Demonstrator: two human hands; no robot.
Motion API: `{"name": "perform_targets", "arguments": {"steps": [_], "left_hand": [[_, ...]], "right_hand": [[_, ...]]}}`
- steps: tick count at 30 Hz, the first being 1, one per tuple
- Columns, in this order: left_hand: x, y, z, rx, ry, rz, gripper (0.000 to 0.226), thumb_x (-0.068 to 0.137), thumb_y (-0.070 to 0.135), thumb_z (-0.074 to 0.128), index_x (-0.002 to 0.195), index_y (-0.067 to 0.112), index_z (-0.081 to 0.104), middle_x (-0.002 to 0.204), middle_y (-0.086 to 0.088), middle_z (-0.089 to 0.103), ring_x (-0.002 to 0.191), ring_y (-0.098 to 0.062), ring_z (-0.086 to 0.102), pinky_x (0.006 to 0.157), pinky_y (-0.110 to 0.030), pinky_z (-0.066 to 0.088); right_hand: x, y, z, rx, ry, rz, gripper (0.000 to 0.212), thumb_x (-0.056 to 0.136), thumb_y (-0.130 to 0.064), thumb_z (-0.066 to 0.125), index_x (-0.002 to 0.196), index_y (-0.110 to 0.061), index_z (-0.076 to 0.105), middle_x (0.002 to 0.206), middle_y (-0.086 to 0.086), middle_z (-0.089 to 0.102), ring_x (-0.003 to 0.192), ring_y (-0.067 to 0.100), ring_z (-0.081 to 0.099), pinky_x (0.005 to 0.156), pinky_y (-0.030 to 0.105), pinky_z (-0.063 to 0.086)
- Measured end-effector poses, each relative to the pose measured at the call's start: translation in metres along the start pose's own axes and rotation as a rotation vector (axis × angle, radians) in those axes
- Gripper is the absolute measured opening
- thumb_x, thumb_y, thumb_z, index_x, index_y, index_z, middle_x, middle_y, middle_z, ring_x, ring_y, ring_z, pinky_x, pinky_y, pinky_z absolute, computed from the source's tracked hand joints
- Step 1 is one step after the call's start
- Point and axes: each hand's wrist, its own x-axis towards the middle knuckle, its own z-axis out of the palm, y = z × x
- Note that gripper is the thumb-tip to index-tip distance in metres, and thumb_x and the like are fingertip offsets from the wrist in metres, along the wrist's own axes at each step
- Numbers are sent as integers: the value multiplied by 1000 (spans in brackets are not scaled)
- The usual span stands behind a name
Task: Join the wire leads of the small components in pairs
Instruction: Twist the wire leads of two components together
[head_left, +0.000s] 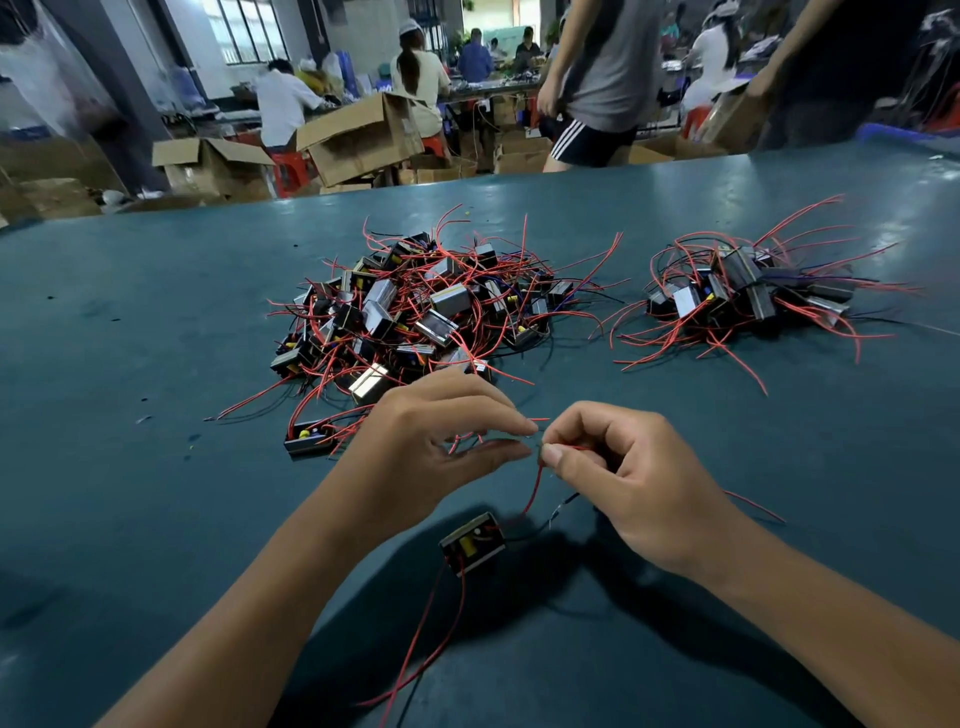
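Both hands meet above the teal table (156, 332): the left hand (436, 441) pinches a red lead (535, 486) tip narrowly between thumb and forefinger, while the right hand (623, 478) pinches it too, fingers curled tight. That lead runs down to a small component (472, 543) lying on the table just below the hands, with the big pile of components (415, 306) beyond.

Both forearms bare, reaching forward from bottom corners, converging toward one meeting point. Left hand (441, 441): back of hand up, wrist slightly bent, thumb and index fingertip pinched together, tips pointing right toward grip point; other fingers loosely extended above. Right hand (623, 478): knuckles up, fingers curled inward, thumb pressed against index fingertip, nail facing camera. Pinches of both hands almost touch, tip to tip, thin red wire lead (535, 486) hanging below grip.
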Motion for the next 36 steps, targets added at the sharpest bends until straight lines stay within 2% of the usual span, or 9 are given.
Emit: {"name": "perform_targets", "arguments": {"steps": [3,5,14,18,23,27,29,33,36], "left_hand": [[1,3,2,-3,-6,-15,16,83,14,77,97,8,79,94,-2,72,86,-10,66,76,-14,46],[1,5,3,-19,-8,-21,17,83,12,77,99,8,79,94,-3,73,84,-11,67,76,-13,45],[2,5,1,-83,-18,-27,17,81,12,78,98,7,79,94,-3,73,87,-14,69,71,-23,52],[1,3,2,-69,-26,11,14,83,14,76,95,7,79,91,-4,72,84,-15,69,72,-27,54],[0,-1,1,-34,-37,65,11,84,13,78,95,10,79,93,-1,70,85,-17,67,68,-38,54],[-1,-1,0,-30,-54,74,9,86,15,77,93,9,79,92,0,69,85,-16,67,68,-38,53],[0,0,0,-16,-64,68,9,87,16,76,91,9,79,91,0,68,84,-15,65,68,-36,52],[1,5,-2,30,-97,81,8,88,18,74,87,11,77,89,3,66,81,-12,61,71,-27,49],[2,7,-4,30,-114,79,7,88,17,73,87,12,77,89,4,65,81,-12,60,73,-24,48]], "right_hand": [[0,0,-1,-8,-6,-6,11,86,-25,60,76,-21,63,58,2,35,54,9,30,50,19,28],[0,0,-2,-1,-15,-4,12,86,-24,60,75,-21,63,59,5,36,54,10,30,50,20,28],[-1,-1,-2,42,-33,3,11,86,-24,60,77,-18,64,60,11,37,57,18,30,52,27,28],[-2,-2,-2,44,-54,-2,12,86,-25,61,78,-16,64,61,21,37,58,19,30,54,28,28],[-2,-1,-4,47,-95,9,9,87,-27,60,79,-23,63,65,6,42,60,16,34,55,25,30],[-2,-1,-4,40,-107,3,8,87,-28,61,81,-23,64,65,16,43,61,18,35,56,29,31],[-3,-1,-4,39,-109,-2,10,87,-27,61,80,-22,64,64,16,43,60,16,35,56,26,31],[-3,-1,-4,45,-121,-15,12,88,-23,62,77,-19,63,59,-6,37,55,6,31,52,16,28],[-3,-1,-4,52,-125,-20,12,88,-22,62,77,-18,63,58,-8,35,54,5,30,52,15,28]]}}
